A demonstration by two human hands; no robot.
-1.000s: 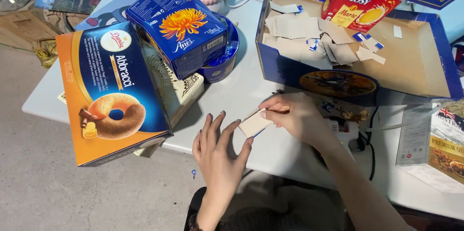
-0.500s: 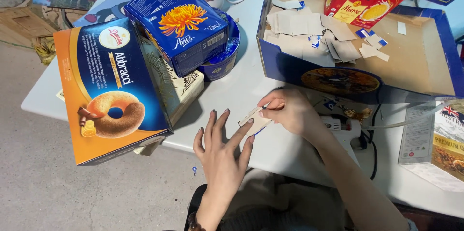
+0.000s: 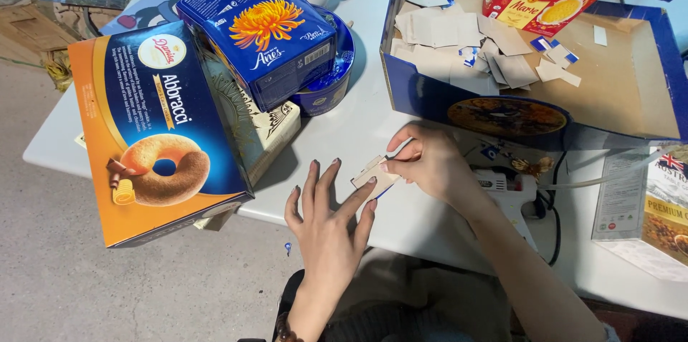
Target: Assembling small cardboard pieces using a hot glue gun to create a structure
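Small pale cardboard piece [image 3: 373,172] lies at near edge of white table [image 3: 358,127], held between both hands. Right hand [image 3: 430,163] curled, fingertips pinching the piece's right side. Left hand [image 3: 328,217] open, fingers spread, index and middle fingertips pressing the piece from below-left. Large orange-and-blue biscuit box [image 3: 154,131] to the left; open blue cardboard tray of paper scraps [image 3: 537,48] behind; white glue gun [image 3: 509,191] just beside right wrist

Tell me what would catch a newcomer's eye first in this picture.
Probably the big orange and blue biscuit box at the left edge of the white table, with a smaller blue flower-printed box stacked behind it. Near the table's front edge, the right hand pinches a small cardboard piece while the left hand steadies it. Behind them, an open blue box holds cardboard scraps.
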